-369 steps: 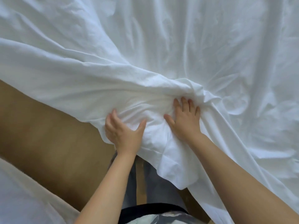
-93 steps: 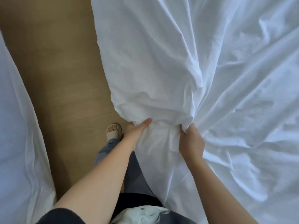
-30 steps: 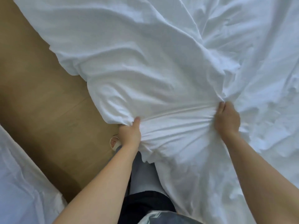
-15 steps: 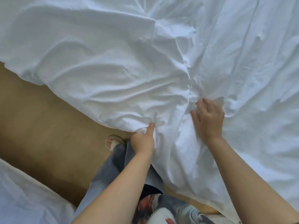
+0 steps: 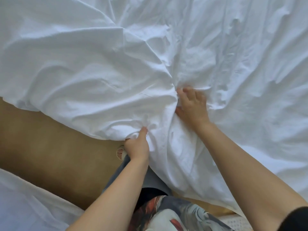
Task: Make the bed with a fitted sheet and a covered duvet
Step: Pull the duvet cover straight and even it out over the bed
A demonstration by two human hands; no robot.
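Head view: left hand (image 5: 137, 145) pinches the duvet (image 5: 100, 72) edge, right hand (image 5: 191, 105) presses spread fingers (image 5: 190, 95) into it.

no readable text

no words, labels, brands, numbers or signs could be read anywhere; the white bedding (image 5: 103, 67) was plain, without any print.

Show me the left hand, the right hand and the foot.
left hand (image 5: 137, 145): head view, back of the hand.
right hand (image 5: 191, 105): head view, back of the hand.
foot (image 5: 119, 153): head view, the toes.
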